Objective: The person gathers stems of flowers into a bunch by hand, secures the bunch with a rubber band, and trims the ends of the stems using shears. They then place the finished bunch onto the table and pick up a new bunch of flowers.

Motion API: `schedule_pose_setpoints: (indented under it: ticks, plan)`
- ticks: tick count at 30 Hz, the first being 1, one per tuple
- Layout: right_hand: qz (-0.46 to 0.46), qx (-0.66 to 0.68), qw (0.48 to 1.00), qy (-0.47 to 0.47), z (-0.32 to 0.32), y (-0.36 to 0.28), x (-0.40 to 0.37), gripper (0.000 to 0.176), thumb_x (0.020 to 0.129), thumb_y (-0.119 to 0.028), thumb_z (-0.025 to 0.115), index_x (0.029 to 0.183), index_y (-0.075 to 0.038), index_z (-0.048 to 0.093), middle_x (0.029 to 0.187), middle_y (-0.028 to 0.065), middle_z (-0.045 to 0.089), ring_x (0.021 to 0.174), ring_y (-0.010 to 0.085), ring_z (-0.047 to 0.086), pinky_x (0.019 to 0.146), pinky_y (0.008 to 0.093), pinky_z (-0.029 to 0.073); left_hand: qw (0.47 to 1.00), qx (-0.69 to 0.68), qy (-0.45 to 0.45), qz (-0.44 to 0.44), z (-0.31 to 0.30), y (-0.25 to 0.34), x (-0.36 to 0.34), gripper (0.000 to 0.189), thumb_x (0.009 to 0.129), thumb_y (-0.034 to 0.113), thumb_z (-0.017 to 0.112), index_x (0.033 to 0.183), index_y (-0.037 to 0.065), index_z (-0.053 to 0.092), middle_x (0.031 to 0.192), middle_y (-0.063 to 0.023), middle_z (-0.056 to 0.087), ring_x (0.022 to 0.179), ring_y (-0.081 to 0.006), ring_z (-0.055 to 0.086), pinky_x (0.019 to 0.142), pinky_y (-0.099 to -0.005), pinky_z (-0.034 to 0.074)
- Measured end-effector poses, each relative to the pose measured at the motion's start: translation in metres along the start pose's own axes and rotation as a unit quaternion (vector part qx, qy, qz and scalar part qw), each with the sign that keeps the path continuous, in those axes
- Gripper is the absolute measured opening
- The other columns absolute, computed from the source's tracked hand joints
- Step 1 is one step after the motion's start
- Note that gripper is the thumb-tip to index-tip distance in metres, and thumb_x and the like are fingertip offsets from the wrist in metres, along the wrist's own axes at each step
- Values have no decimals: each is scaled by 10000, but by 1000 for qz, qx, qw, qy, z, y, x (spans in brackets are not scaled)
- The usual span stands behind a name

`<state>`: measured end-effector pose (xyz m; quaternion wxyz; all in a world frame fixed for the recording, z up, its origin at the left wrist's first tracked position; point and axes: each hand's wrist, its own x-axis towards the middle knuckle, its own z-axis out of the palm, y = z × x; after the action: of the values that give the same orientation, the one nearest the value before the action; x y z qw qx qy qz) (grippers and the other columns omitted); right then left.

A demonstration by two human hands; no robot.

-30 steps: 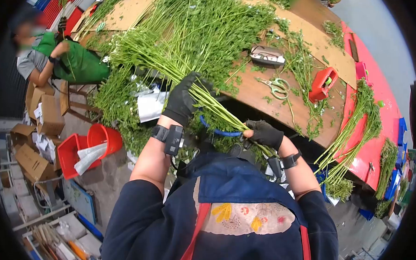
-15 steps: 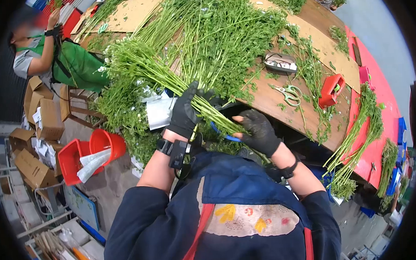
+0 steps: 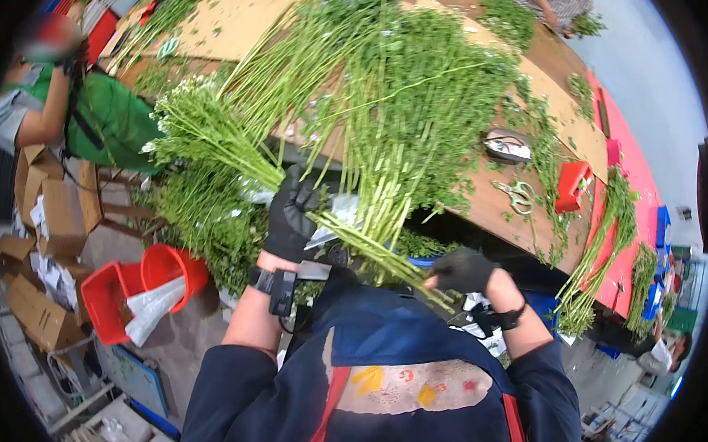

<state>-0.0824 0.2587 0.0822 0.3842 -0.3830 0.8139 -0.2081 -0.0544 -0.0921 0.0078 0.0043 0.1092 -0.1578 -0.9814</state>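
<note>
My left hand (image 3: pixel 290 212), in a black glove, is closed around a bunch of flower stems (image 3: pixel 371 250). The bunch slants across in front of me: its leafy tops with small white flowers (image 3: pixel 199 121) lie up to the left, its bare ends down to the right. My right hand (image 3: pixel 464 271), also gloved in black, is curled beside the lower stem ends, with the bare thumb tip against them. Whether its fingers enclose anything is hidden. Beyond the bunch, a large heap of cut green stems (image 3: pixel 435 99) covers the table's near part.
Green-handled scissors (image 3: pixel 519 196), an open case (image 3: pixel 508 145) and a red holder (image 3: pixel 574 186) lie on the table's right side. Red bins (image 3: pixel 170 272) and cardboard boxes (image 3: pixel 49 297) stand on the floor at left. A person in a green apron (image 3: pixel 112 113) works at the left.
My right hand has moved down and right along the stem ends. The bunch in my left hand has shifted left and lower, and the view has turned slightly.
</note>
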Motion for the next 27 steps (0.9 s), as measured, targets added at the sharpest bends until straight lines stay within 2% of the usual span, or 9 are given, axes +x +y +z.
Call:
schedule_pose_setpoints:
  ticks: [1,3,5,6,11,17,20,25,27]
  plan:
    - [35,16,999,36,-5,3,-4,269,742,-340,707,817,-82,684,769,155,632,718,334,607,647,393,486,999,17,30,6,-7,7,0,258,978,322,446,1134,146,554,555,76,332,496,-68,368,673,-392,476]
    - [21,-85,970,229,-10,5,-1,276,818,-275,673,914,-16,660,771,131,634,687,265,623,662,362,501,999,-40,-18,-1,-19,14,4,270,977,318,450,1138,133,564,554,76,325,494,-65,354,650,-353,446]
    - [132,92,962,219,-16,1,11,254,796,-264,660,883,-26,678,801,155,645,745,304,629,667,377,488,997,-70,-41,-6,-17,20,6,270,976,321,449,1095,124,589,551,67,364,507,-77,400,638,-333,417]
    - [104,67,971,206,-25,-14,18,226,808,-223,643,894,-17,674,793,145,640,738,293,629,668,369,487,996,-80,-26,-12,-20,24,6,270,975,323,450,1084,124,594,549,64,373,515,-80,419,639,-335,420]
    - [57,308,950,22,-4,-39,51,371,842,-269,628,1102,-4,611,818,48,631,788,116,569,748,289,467,990,-122,65,-17,-29,36,10,220,930,341,539,946,132,605,550,81,446,562,-82,502,672,-348,462]
    - [67,272,958,-62,-4,-35,63,374,854,-327,629,1078,-27,617,794,43,630,747,97,541,700,309,461,965,-80,247,27,-15,39,1,218,897,350,592,932,135,597,582,42,504,675,-161,578,772,-436,494]
    - [54,288,953,-70,-5,-35,59,367,853,-319,632,1056,-14,612,842,31,625,780,97,533,717,290,453,979,-96,178,17,-33,35,-4,252,879,364,614,900,113,603,687,-11,584,746,-233,619,796,-471,490]
    - [59,359,925,-106,9,-20,46,365,843,-322,637,1009,0,592,934,17,616,852,115,538,760,285,445,974,-49,218,28,-11,20,-17,270,878,389,603,930,124,613,686,17,588,749,-223,615,809,-482,489]
    - [48,371,922,-102,13,-19,39,466,837,-360,633,1135,-6,579,1008,66,636,911,147,569,825,300,453,978,-88,188,22,-13,16,-19,290,884,402,587,958,124,621,672,22,584,731,-211,609,820,-488,485]
